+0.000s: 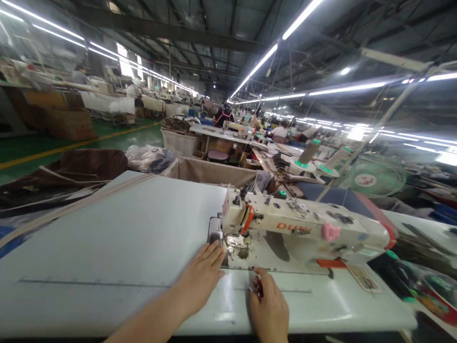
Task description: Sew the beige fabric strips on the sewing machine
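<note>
I see the sewing machine [307,228] lying left-right, needle end left. My left hand [202,278] lies flat with fingers together at its base. My right hand [268,305] is curled; I cannot tell what it holds.

One sewing machine [303,228] was counted, set on one counter [107,238]. Two hands were counted: one left hand [202,276] and one right hand [267,307]. Two cones of thread were counted, a first thread cone [309,151] and a second thread cone [338,158]. One green fan [371,179] was noted. One pink knob [330,232] was seen on the machine. One round stool [217,156] was made out.
</note>
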Demonstrator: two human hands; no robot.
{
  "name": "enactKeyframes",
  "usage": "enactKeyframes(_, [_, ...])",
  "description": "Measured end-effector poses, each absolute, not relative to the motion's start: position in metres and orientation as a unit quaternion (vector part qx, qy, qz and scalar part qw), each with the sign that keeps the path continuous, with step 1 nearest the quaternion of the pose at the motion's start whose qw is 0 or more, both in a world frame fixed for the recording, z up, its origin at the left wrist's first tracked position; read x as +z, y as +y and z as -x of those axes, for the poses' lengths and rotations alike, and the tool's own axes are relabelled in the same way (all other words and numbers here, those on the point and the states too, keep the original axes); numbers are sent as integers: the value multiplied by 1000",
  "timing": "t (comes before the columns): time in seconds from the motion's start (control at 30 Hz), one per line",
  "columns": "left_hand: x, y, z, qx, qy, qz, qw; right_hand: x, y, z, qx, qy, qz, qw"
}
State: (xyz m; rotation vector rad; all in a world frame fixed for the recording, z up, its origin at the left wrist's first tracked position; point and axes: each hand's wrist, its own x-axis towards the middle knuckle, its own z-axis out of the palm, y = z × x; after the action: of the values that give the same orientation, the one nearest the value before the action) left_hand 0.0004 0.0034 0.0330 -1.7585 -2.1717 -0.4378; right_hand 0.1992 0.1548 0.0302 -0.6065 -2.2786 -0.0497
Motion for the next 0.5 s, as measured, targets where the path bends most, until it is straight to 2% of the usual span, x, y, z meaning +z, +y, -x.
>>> enactKeyframes(0.17, [36, 9, 9, -187, -777, 594, 97, 39, 149, -196, -13, -891, 246, 382])
enactKeyframes(0.5, [56, 15, 17, -176, -799, 574, 33, 48, 144, -193, -26, -886, 238, 396])
